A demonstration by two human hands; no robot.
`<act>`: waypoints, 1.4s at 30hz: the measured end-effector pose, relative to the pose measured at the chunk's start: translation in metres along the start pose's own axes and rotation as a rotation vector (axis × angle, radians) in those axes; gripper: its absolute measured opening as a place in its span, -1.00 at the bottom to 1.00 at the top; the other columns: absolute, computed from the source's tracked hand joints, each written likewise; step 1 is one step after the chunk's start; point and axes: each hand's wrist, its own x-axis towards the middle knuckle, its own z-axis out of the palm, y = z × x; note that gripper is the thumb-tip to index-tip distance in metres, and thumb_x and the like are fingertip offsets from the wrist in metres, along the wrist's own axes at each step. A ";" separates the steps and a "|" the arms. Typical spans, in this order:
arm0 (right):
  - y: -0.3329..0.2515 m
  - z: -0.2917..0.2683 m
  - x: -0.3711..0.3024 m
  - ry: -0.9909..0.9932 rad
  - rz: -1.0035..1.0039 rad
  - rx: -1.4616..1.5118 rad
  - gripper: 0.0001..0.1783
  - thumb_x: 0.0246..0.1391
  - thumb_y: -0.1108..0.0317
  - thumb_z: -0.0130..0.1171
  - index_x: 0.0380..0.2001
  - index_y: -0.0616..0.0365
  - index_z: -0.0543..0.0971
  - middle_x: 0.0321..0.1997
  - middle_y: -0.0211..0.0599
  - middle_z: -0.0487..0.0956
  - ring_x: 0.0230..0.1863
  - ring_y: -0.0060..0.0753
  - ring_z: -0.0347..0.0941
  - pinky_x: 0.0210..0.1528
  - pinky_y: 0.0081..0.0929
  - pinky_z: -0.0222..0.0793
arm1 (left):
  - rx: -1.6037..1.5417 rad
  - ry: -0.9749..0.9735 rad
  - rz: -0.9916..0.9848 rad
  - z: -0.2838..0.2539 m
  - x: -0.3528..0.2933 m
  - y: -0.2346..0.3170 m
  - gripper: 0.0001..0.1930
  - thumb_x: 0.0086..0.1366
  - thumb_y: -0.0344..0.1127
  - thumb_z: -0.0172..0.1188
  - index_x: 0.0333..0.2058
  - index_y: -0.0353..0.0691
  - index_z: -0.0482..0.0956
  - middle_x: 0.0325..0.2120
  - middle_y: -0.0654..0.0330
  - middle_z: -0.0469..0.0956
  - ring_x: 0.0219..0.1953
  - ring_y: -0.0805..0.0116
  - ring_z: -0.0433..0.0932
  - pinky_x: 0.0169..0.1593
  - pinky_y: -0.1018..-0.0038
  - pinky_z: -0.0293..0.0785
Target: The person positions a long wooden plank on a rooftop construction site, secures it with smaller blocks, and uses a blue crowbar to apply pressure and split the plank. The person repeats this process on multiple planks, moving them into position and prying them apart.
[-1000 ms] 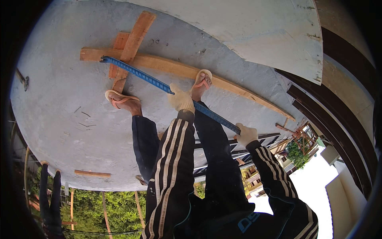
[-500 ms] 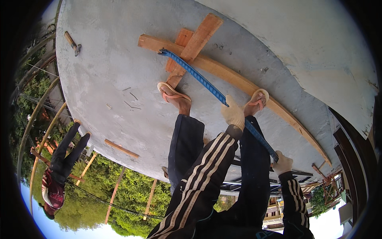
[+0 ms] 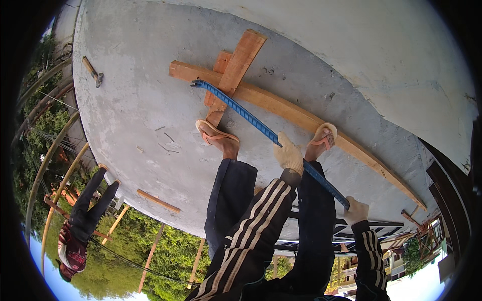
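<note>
gripping a long blue ribbed bar (image 3: 246,114), both hands wear pale knit gloves. the left hand (image 3: 289,154) is wrapped around the bar near its middle, and the right hand (image 3: 356,210) is curled round its lower end. the bar slants up and to the left, and its dark forked tip sits over the left part of a long board (image 3: 281,107); whether the tip touches the wood, i cannot tell. a shorter board (image 3: 243,62) lies crosswise over the long one, with a small reddish wood block (image 3: 221,62) beside it, partly covered. all of this rests on a grey concrete floor (image 3: 130,100). the left foot (image 3: 228,146), in a sandal with an orange strap, is at the near end of the shorter board, and the right foot (image 3: 316,148) is at the long board, further along. out to the left lies a hammer (image 3: 92,70) with a wooden handle, near the floor's curved edge. some thin dark bits (image 3: 169,137) are scattered left of the left foot, and a narrow wood strip (image 3: 158,200) lies nearer the lower edge. a co-worker (image 3: 74,246) in dark trousers stands at the far left, appearing upside down, with greenery (image 3: 170,251) alongside
</note>
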 end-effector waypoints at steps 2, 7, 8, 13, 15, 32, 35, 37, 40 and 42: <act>0.002 0.006 -0.010 -0.016 -0.008 -0.004 -0.85 -0.02 0.32 0.20 -0.32 0.01 0.54 -0.54 -0.16 0.62 -0.43 0.07 0.60 -0.34 -0.02 0.45 | -0.017 -0.093 -0.017 -0.011 -0.002 -0.005 -0.50 0.49 0.11 0.03 -0.28 -0.33 0.44 -0.54 0.19 0.41 -0.53 0.31 0.49 -0.40 0.33 0.56; 0.016 0.005 0.068 -0.041 0.046 -0.061 -0.80 -0.01 0.32 0.25 -0.26 -0.02 0.56 -0.46 -0.16 0.65 -0.32 0.02 0.64 -0.23 -0.05 0.49 | -0.032 0.031 0.041 0.029 0.011 -0.014 -0.55 0.49 0.09 0.05 -0.25 -0.27 0.41 -0.54 0.21 0.35 -0.57 0.38 0.43 -0.50 0.37 0.55; 0.026 0.002 0.102 -0.040 0.096 -0.123 -0.80 0.00 0.32 0.25 -0.25 -0.03 0.57 -0.42 -0.15 0.66 -0.27 0.01 0.65 -0.19 -0.06 0.50 | -0.072 0.040 0.074 0.050 0.019 -0.015 -0.56 0.49 0.08 0.05 -0.23 -0.27 0.41 -0.52 0.22 0.36 -0.55 0.37 0.44 -0.49 0.36 0.52; 0.089 -0.034 0.192 0.196 0.085 -0.182 -0.76 -0.03 0.32 0.32 -0.23 -0.06 0.62 -0.26 -0.16 0.70 -0.14 -0.02 0.65 -0.07 -0.09 0.51 | -0.269 -0.138 0.121 0.092 0.036 -0.028 -0.59 0.49 0.07 0.05 -0.21 -0.23 0.40 -0.44 0.24 0.42 -0.47 0.34 0.47 -0.42 0.35 0.42; 0.092 -0.044 0.181 0.227 0.003 -0.087 -0.76 -0.01 0.29 0.32 -0.22 -0.03 0.62 -0.28 -0.16 0.70 -0.17 0.00 0.64 -0.11 -0.08 0.51 | -0.398 -0.324 0.020 0.080 0.033 -0.029 -0.61 0.48 0.03 0.09 -0.25 -0.24 0.40 -0.46 0.21 0.43 -0.47 0.31 0.49 -0.34 0.32 0.48; -0.178 -0.044 0.030 -0.186 -0.464 0.267 -0.67 0.11 0.18 0.19 -0.13 0.13 0.52 -0.56 0.13 0.58 -0.43 0.25 0.59 -0.29 0.10 0.50 | -0.563 -0.435 -0.104 -0.214 -0.014 0.072 -0.14 0.42 0.28 -0.08 0.35 -0.43 0.24 0.22 -0.16 0.39 0.35 -0.10 0.30 0.40 0.13 0.19; -0.189 -0.043 -0.002 -0.152 -0.417 0.214 -0.70 0.11 0.17 0.21 -0.15 0.08 0.55 -0.55 0.10 0.59 -0.42 0.24 0.59 -0.28 0.11 0.49 | -0.712 -0.389 -0.167 -0.230 0.052 0.150 0.09 0.34 0.47 -0.12 0.37 -0.57 0.04 0.26 -0.28 0.31 0.37 -0.19 0.24 0.43 0.05 0.11; -0.201 -0.043 -0.021 -0.175 -0.389 0.212 -0.73 0.11 0.19 0.22 -0.16 0.07 0.55 -0.54 0.04 0.60 -0.43 0.20 0.60 -0.31 0.08 0.49 | -0.653 -0.340 -0.223 -0.246 0.094 0.183 -0.06 0.40 0.33 -0.04 0.31 -0.55 0.13 0.22 -0.26 0.36 0.31 -0.18 0.32 0.39 0.04 0.20; -0.220 -0.043 -0.045 -0.196 -0.334 0.127 -0.76 0.12 0.21 0.23 -0.18 0.05 0.55 -0.53 0.00 0.60 -0.42 0.17 0.60 -0.33 0.05 0.48 | -0.492 -0.509 -0.222 -0.293 0.142 0.196 -0.39 0.47 0.07 0.06 0.14 -0.44 0.35 0.05 -0.11 0.53 0.16 -0.08 0.49 0.29 0.07 0.34; -0.240 -0.043 -0.057 -0.200 -0.317 0.088 -0.75 0.12 0.21 0.23 -0.18 0.05 0.54 -0.53 0.00 0.60 -0.42 0.16 0.60 -0.32 0.06 0.48 | -0.319 -0.589 -0.207 -0.325 0.170 0.200 -0.64 0.49 -0.11 0.11 0.00 -0.32 0.46 -0.10 0.04 0.64 0.05 0.02 0.59 0.21 0.12 0.43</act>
